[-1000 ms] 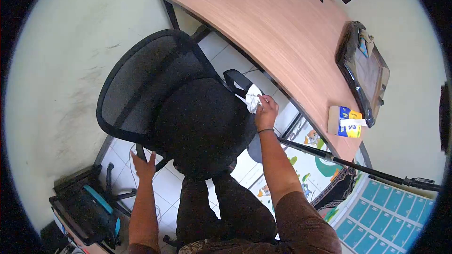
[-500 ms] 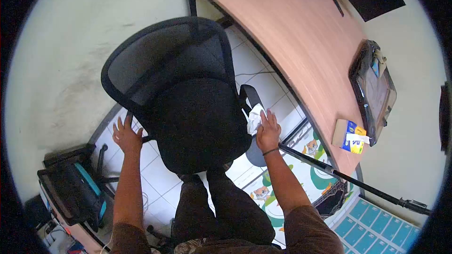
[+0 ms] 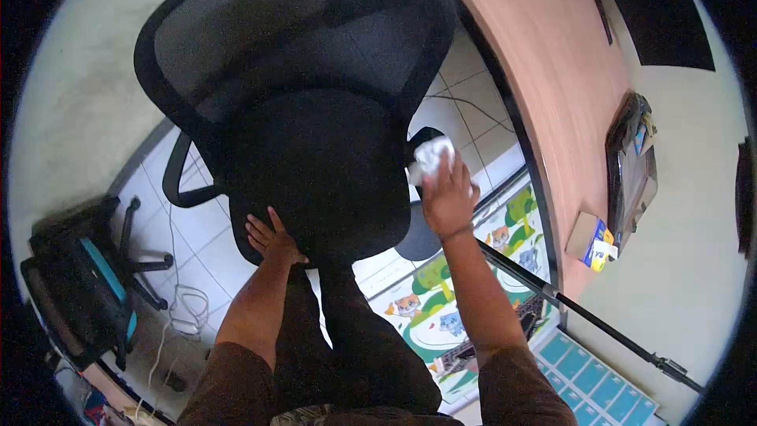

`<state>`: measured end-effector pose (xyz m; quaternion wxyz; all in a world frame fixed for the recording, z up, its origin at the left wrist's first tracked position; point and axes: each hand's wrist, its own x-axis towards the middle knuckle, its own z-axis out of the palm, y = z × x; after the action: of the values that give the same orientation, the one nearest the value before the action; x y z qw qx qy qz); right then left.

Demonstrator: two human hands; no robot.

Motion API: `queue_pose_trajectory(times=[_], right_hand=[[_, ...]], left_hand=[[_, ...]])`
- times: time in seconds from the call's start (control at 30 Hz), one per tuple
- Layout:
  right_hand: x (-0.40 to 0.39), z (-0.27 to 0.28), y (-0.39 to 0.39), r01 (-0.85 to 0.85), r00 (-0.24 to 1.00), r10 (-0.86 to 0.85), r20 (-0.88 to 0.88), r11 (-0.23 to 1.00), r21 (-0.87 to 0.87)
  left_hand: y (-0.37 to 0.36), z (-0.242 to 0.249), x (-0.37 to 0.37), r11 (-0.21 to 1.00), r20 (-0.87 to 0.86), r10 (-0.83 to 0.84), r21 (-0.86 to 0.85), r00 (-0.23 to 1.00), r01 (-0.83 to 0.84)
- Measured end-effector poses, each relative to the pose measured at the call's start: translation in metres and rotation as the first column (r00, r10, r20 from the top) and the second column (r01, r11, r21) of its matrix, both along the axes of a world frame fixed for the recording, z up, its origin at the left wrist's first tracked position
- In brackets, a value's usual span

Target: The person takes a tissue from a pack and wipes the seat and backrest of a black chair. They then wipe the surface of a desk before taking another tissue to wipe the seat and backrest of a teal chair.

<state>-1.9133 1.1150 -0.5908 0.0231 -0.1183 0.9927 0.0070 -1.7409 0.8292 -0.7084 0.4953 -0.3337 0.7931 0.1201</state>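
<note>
A black office chair (image 3: 315, 150) with a mesh back fills the middle of the view. My right hand (image 3: 448, 197) presses a crumpled white cloth (image 3: 432, 156) onto the chair's right armrest. My left hand (image 3: 272, 238) rests on the front left edge of the seat cushion, fingers spread, holding nothing. The left armrest (image 3: 177, 177) curves out on the other side.
A curved wooden desk (image 3: 552, 71) runs along the right, with a black tray (image 3: 631, 166) and a tissue pack (image 3: 593, 238) on it. A dark pole (image 3: 583, 317) slants across a colourful floor mat (image 3: 441, 300). Another chair (image 3: 79, 292) and cables lie at the lower left.
The view has closed in on the chair. My left hand moved from beside the chair's left side onto the seat's front edge. My right hand stays on the cloth at the armrest.
</note>
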Motion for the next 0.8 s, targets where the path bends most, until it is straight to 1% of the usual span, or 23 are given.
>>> queue_pose_trajectory(times=[0.03,0.07,0.13,0.23,0.27,0.3,0.33,0.4,0.43,0.5,0.53,0.57,0.6,0.63,0.67,0.73,0.8], right_hand=[[0.022,-0.001,0.011,0.072,0.997,-0.071,0.018,0.997,-0.008],[0.042,-0.004,0.023,0.122,0.989,-0.127,0.070,0.990,0.071],[0.067,-0.013,0.033,0.201,0.974,-0.183,0.132,0.970,-0.134],[0.046,-0.023,0.014,0.232,0.973,-0.229,0.037,0.963,-0.137],[0.020,-0.012,-0.002,0.300,0.953,-0.284,0.108,0.937,-0.178],[-0.002,-0.006,-0.016,0.321,0.945,-0.309,0.108,0.939,-0.121],[-0.025,-0.005,-0.020,0.335,0.934,-0.310,0.176,0.932,-0.136],[-0.047,-0.014,-0.011,0.261,0.953,-0.234,0.190,0.957,-0.128],[-0.042,-0.013,-0.004,0.271,0.951,-0.244,0.190,0.953,-0.132],[-0.013,0.000,0.010,0.333,0.916,-0.252,0.313,0.912,-0.238],[0.008,0.009,0.015,0.317,0.919,-0.221,0.326,0.906,-0.280],[0.042,-0.004,0.023,0.196,0.972,-0.188,0.141,0.979,-0.047],[0.073,-0.019,0.038,0.105,0.993,-0.103,0.061,0.994,-0.037],[0.095,-0.017,0.040,0.124,0.990,-0.111,0.086,0.979,-0.163],[0.114,-0.024,0.046,0.090,0.995,-0.084,0.049,0.988,-0.124],[0.140,-0.045,0.058,0.125,0.992,-0.125,0.012,0.972,-0.199],[0.164,-0.070,0.056,0.261,0.955,-0.292,-0.043,0.905,-0.335]], left_hand=[[-0.001,0.000,-0.001,1.000,-0.004,0.004,-0.013,1.000,-0.004],[-0.001,-0.002,0.000,1.000,-0.003,0.020,-0.009,1.000,-0.020],[-0.003,-0.009,0.002,0.998,0.006,-0.010,-0.055,1.000,0.010],[-0.009,-0.013,0.003,0.998,-0.007,-0.024,-0.062,1.000,0.023],[-0.011,-0.013,0.001,0.997,-0.006,-0.030,-0.067,1.000,0.030],[-0.012,-0.013,-0.002,0.996,0.013,-0.043,-0.081,0.999,0.044],[-0.012,-0.012,-0.002,0.994,0.035,-0.055,-0.094,0.998,0.059],[-0.012,-0.009,-0.001,0.993,0.032,-0.064,-0.097,0.997,0.067],[-0.013,-0.009,-0.005,0.993,0.016,-0.067,-0.097,0.998,0.068],[-0.015,-0.005,-0.006,0.991,0.034,-0.088,-0.101,0.995,0.092],[-0.015,-0.005,-0.008,0.990,0.044,-0.094,-0.103,0.995,0.098],[-0.015,-0.007,-0.006,0.991,0.046,-0.091,-0.097,0.995,0.095],[-0.017,-0.009,-0.003,0.990,0.027,-0.095,-0.100,0.995,0.097],[-0.018,-0.011,-0.002,0.990,0.006,-0.097,-0.106,0.995,0.097],[-0.017,-0.011,-0.002,0.991,0.010,-0.093,-0.101,0.996,0.093],[-0.017,-0.008,-0.005,0.989,0.009,-0.095,-0.110,0.995,0.095],[-0.016,-0.007,-0.006,0.990,0.032,-0.091,-0.101,0.995,0.094]])
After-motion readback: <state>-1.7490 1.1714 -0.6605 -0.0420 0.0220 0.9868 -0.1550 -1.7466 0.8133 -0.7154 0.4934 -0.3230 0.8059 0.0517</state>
